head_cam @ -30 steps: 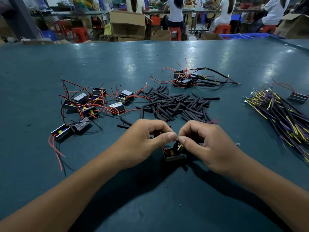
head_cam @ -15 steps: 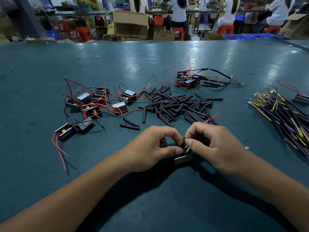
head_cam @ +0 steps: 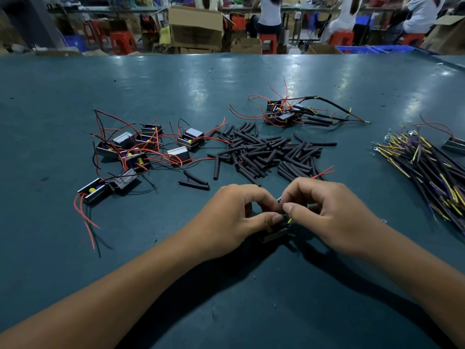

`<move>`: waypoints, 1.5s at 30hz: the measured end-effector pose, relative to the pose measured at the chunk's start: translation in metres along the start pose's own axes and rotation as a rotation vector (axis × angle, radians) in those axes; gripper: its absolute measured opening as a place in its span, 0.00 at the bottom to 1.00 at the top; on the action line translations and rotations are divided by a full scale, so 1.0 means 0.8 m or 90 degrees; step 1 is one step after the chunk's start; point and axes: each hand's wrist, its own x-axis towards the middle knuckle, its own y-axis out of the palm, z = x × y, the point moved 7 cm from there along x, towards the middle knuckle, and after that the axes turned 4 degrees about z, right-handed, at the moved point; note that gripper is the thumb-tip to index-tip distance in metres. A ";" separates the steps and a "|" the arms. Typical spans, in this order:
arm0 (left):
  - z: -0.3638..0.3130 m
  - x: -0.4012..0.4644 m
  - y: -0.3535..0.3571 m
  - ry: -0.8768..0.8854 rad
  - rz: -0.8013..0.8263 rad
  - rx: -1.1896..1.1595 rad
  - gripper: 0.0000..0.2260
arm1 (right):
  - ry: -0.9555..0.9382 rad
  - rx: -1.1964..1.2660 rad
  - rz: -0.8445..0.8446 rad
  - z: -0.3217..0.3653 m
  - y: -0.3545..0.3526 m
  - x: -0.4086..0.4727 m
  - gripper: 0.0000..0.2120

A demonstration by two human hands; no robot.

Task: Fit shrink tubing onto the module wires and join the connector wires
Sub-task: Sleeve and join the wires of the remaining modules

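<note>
Hands meet thumb to thumb over the near middle of the table (head_cam: 75, 79): the left hand (head_cam: 234, 217) and the right hand (head_cam: 327, 212) are both curled, their thumbs and forefingers pinching at wires where the two hands touch, above a small black module (head_cam: 273, 234) that sits just under and slightly near-side of the fingertips. A short yellow wire (head_cam: 289, 220) pokes out below the right thumb; what exactly each pinch holds is too hidden to tell, and no tube can be seen on the wires here. The module's long side runs roughly left to right, tilted, with its wires rising toward the pinch, so the coming join or sleeve likely turns on drawing the two ends together along that line; both hands are equally close. A red wire (head_cam: 323, 172) trails out beyond the right knuckles toward the tube pile (head_cam: 266, 152), which lies just past the hands toward the far edge, its pieces pointing every way. Unworked modules (head_cam: 141, 152) cluster toward the left, finished ones (head_cam: 284, 114) lie beyond the pile, and the connector wires (head_cam: 427, 170) fan along the right edge. Bare table lies on the near side of the hands and between the heaps.
</note>
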 end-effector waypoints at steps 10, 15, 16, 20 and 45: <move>-0.005 -0.001 0.000 0.024 0.010 0.040 0.01 | -0.041 -0.089 0.015 0.011 -0.004 -0.003 0.06; -0.002 -0.002 0.002 0.011 0.011 0.022 0.02 | -0.070 -0.166 0.023 0.019 -0.006 -0.004 0.03; -0.001 -0.002 0.002 0.010 0.012 0.018 0.01 | -0.081 -0.190 0.024 0.020 -0.007 -0.004 0.03; 0.000 -0.002 0.002 0.009 0.013 0.012 0.01 | -0.105 -0.254 0.038 0.024 -0.008 -0.005 0.01; 0.002 0.000 0.002 -0.004 -0.008 0.006 0.01 | -0.084 -0.154 -0.044 0.030 -0.014 -0.003 0.03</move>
